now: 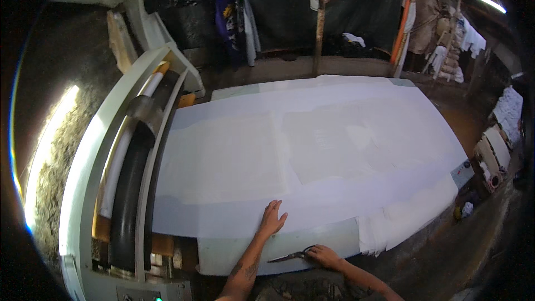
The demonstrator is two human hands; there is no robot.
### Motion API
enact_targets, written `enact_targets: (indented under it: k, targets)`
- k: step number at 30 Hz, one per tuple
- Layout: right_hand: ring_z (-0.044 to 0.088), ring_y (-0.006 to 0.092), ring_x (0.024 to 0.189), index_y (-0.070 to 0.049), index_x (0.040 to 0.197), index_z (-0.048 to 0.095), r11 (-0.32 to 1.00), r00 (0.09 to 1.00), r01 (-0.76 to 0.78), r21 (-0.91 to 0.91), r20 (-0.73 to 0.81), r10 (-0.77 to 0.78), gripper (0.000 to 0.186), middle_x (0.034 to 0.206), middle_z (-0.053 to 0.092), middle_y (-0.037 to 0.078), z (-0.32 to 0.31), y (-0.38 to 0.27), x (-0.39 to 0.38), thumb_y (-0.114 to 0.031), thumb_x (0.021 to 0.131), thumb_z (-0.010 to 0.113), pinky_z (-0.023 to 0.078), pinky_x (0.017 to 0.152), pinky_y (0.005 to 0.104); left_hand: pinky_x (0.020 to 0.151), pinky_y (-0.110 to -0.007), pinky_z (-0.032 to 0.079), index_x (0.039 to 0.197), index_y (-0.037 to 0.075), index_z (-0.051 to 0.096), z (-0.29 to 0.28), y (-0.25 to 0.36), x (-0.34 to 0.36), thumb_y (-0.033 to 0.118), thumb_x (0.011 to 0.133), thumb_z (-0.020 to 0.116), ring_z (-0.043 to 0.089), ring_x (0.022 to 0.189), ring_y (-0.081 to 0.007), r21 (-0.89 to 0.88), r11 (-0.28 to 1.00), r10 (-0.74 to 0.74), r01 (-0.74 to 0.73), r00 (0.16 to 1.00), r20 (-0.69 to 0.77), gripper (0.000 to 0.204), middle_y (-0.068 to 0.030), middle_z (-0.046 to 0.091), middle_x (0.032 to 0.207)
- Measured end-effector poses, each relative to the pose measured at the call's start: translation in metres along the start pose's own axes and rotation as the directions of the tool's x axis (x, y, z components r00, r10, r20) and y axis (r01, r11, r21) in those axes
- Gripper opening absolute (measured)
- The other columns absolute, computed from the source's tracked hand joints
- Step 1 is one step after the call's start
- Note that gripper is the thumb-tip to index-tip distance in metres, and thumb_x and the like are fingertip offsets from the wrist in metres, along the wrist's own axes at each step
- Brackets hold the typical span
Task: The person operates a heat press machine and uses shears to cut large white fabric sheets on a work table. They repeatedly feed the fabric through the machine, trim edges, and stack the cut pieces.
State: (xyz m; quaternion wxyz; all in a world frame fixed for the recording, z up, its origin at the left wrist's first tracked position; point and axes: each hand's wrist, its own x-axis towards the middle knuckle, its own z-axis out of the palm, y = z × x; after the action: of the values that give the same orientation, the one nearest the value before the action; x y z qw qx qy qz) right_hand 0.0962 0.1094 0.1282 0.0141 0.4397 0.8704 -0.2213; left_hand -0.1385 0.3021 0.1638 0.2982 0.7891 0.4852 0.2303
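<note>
A large white sheet, likely cloth (312,200), spreads over the table, with paler grey-beige rectangular pieces (223,156) lying flat on it or showing through it. My left hand (272,220) rests at the sheet's near edge, fingers apart and holding nothing. Close to the table's near edge, my right hand (326,256) grips a pair of dark scissors (288,257) by the handles. Their blades point left, over the bare pale green tabletop (234,253), and look closed together.
A machine with a black roller (131,195) in a pale frame (83,189) stands against the table's left end. Folded white cloth (401,228) hangs over the near right edge. Clothes (234,22) hang behind. A wooden post (320,28) rises beyond the far edge.
</note>
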Motion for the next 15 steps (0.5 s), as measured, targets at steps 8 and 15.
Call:
enact_targets:
  k: [8,15]
  targets:
    - [0.05,0.0318,0.12,-0.006,0.127,0.05,0.999,0.987,-0.042,0.02,-0.152,0.044,0.041,0.126,0.053,0.013,0.009,0.002,0.01,-0.014,0.087,0.051,0.042,0.101,0.0416,0.112,-0.045,0.03,0.137,-0.004,0.043,0.052,-0.021,0.1,0.035,0.09,0.06,0.036,0.132,-0.041,-0.024,0.997,0.072,-0.068,0.965,0.253,0.064,-0.0254,0.039,0.143]
    - [0.051,0.0335,0.119,-0.005,0.121,0.052,0.982,0.966,-0.187,0.039,-0.176,0.191,0.034,0.125,0.053,0.015,0.01,-0.01,-0.01,-0.011,0.087,0.051,0.043,0.098,0.0423,0.112,-0.047,0.028,0.137,-0.003,0.045,0.107,-0.013,0.17,0.038,0.088,0.061,0.034,0.134,-0.0413,0.2,0.974,0.061,-0.106,0.974,0.219,0.066,-0.0276,0.037,0.144]
